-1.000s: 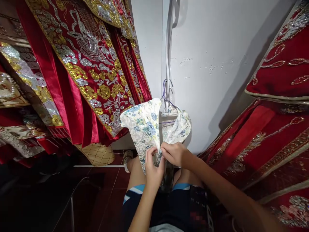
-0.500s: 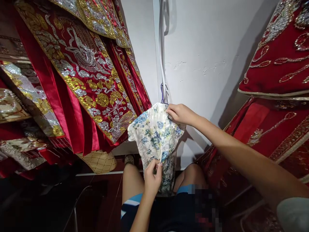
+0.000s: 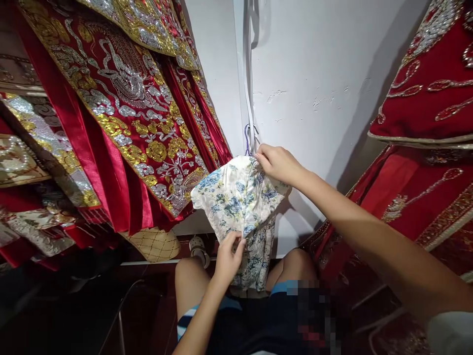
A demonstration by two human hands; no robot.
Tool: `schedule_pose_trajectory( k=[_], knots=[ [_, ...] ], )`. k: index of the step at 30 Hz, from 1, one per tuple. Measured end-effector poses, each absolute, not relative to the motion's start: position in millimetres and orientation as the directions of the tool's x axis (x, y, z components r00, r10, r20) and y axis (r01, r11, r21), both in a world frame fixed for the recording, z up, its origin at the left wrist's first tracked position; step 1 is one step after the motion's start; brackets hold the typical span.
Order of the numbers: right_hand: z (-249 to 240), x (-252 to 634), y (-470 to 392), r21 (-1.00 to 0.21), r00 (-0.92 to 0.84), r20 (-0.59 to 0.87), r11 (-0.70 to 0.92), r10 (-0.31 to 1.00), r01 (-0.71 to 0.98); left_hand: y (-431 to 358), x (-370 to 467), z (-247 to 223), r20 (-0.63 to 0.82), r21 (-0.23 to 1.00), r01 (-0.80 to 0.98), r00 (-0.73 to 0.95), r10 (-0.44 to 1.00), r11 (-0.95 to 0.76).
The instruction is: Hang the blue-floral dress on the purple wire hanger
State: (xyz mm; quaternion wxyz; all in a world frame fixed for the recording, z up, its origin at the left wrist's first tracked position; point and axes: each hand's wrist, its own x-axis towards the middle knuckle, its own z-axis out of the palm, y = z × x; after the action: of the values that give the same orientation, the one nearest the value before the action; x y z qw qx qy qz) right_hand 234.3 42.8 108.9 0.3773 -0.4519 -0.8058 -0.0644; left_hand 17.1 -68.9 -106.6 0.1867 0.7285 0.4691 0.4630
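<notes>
Head view: short-sleeved floral garment (image 3: 226, 199) hangs on a purple hanger (image 3: 247, 146) before the white wall (image 3: 306, 54); right hand (image 3: 280, 163) pinches its neckline, left hand (image 3: 229, 255) pinches its front edge lower down.

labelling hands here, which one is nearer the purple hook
Right. The right hand is just below and to the right of the hook, at the top of the garment; the left hand is farther below, pinching its front.

On-screen I count one floral garment (image 3: 229, 197), two hands (image 3: 228, 259) (image 3: 279, 162) on it, one purple hook (image 3: 247, 140) above, apparently one shoe (image 3: 197, 244) below.
</notes>
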Motion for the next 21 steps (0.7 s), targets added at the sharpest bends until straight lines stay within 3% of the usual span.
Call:
schedule_pose_trajectory(
  k=[4, 7, 10, 13, 17, 21],
  knots=[
    [98, 224, 22, -0.522, -0.146, 0.671, 0.604, 0.726, 0.603, -49, 26, -36, 0.737, 0.572, 0.462, 0.074, 0.672, -0.678],
    [87, 220, 15, -0.617, -0.048, 0.670, 0.591, 0.741, 0.519, -20, 37, 30, 0.839, 0.427, 0.491, 0.100, 0.536, -0.759],
    [75, 221, 14, -0.598, 0.008, 0.722, 0.618, 0.692, 0.511, 10, 49, 75, 0.805, 0.332, 0.532, 0.270, 0.528, -0.779],
    [62, 221, 18, -0.550, 0.053, 0.781, 0.646, 0.622, 0.529, 26, 60, 91, 0.768, 0.269, 0.581, 0.352, 0.535, -0.768],
    [42, 214, 30, -0.460, 0.105, 0.863, 0.680, 0.495, 0.571, 26, 75, 87, 0.785, 0.341, 0.640, 0.209, 0.584, -0.688],
    [19, 202, 40, -0.383, 0.097, 0.899, 0.657, 0.428, 0.649, 25, 82, 93, 0.821, 0.429, 0.589, 0.063, 0.567, -0.685]
  ],
)
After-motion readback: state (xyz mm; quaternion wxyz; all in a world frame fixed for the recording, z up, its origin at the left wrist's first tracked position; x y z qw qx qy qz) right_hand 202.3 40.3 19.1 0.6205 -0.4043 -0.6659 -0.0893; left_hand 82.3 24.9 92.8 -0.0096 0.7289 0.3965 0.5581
